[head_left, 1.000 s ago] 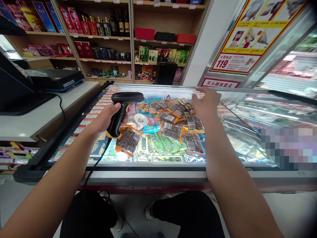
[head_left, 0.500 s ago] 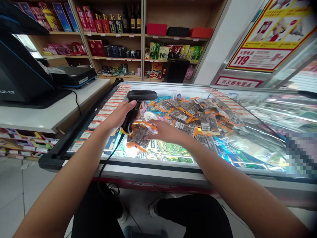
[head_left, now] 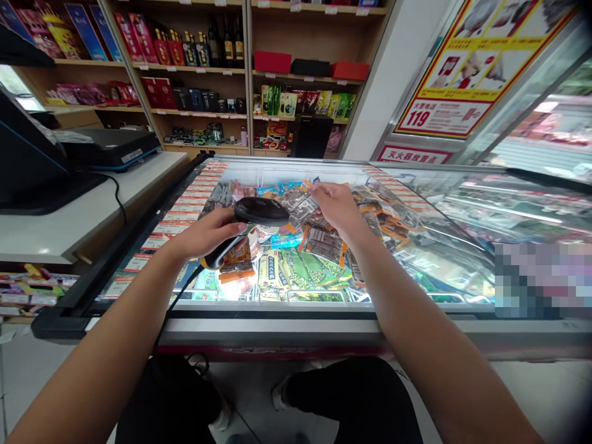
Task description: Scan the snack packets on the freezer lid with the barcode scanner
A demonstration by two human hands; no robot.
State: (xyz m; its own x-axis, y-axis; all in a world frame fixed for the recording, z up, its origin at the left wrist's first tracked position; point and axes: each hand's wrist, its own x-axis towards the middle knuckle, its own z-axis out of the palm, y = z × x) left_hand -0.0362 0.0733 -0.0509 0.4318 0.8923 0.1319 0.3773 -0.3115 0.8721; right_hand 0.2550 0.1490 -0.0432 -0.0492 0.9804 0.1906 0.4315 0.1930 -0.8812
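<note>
My left hand (head_left: 210, 233) is wrapped round the handle of a black barcode scanner (head_left: 261, 211), its head tipped to the right and its cable running down toward my legs. My right hand (head_left: 333, 206) pinches the orange-edged corner of a clear snack packet (head_left: 298, 203) above the glass-topped freezer. Many more dark packets (head_left: 324, 243) with orange edges lie in a loose pile to the right and below that hand. Just under the scanner, another orange-edged packet (head_left: 237, 271) is partly hidden by it. Green and yellow bags (head_left: 309, 268) show nearer the front.
A freezer's front edge (head_left: 259, 327) runs across before my legs. On the left stands a white counter (head_left: 139, 191) with a weighing scale (head_left: 111, 147) and a dark machine. Shelves of bottles and boxes (head_left: 272, 61) rise behind. Price labels (head_left: 185, 213) line the left side.
My right hand has moved away from beside the scanner, up and right to the pile, and now grips a packet there. My left hand with the scanner has shifted slightly down and left.
</note>
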